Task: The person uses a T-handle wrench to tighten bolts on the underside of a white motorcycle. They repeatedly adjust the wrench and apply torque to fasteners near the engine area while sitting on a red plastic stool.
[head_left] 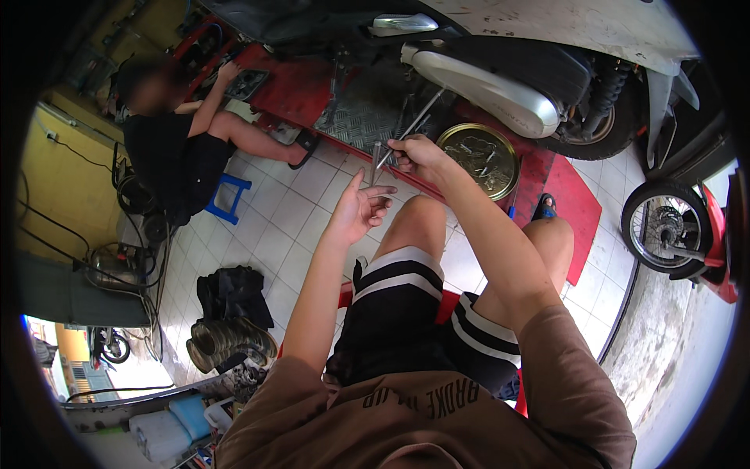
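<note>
My right hand (pixel 419 159) is closed on a long metal T-handle wrench (pixel 423 113). Its thin shaft slants up to the lower edge of a scooter's silver engine-side cover (pixel 484 90); whether its tip sits on a bolt I cannot tell. The wrench's crossbar end points toward my left hand (pixel 361 209), which is held palm up with fingers spread and nothing in it. Just right of my right hand, a round gold-coloured tin (pixel 478 126) holds small metal parts.
The scooter stands over a red platform (pixel 574 195) with a metal tread plate (pixel 359 121). At left another person (pixel 168 133) sits by a blue stool (pixel 228 195), hands on a part. A red motorbike (pixel 715 250) is far right; dark clothes (pixel 234 297) lie lower left.
</note>
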A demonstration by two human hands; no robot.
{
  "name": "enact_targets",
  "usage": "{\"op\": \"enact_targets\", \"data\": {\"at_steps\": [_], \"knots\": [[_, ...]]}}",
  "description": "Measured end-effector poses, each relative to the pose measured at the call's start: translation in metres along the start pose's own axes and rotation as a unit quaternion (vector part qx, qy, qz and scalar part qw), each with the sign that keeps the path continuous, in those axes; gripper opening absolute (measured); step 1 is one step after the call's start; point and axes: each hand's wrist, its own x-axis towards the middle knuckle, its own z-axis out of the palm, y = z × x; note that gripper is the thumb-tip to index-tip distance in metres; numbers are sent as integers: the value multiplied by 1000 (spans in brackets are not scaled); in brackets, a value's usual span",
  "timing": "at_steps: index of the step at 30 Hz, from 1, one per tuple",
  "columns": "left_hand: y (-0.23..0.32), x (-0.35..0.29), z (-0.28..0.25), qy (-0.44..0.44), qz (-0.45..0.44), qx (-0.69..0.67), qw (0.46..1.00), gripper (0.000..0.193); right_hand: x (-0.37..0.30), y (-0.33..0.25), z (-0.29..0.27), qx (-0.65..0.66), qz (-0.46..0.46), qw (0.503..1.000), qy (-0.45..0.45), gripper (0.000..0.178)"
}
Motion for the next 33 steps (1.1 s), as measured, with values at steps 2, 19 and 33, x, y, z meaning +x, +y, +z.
{"op": "enact_targets", "data": {"at_steps": [2,19,33], "knots": [[3,7,-8,-56,-40,-104,992,51,0,0,1,-8,1,1000,16,22],[-16,63,0,312,388,154,854,38,2,-28,-3,-10,-28,999,-13,6],[1,276,-34,203,114,37,972,16,-18,4,-121,-176,50,952,245,17]]}}
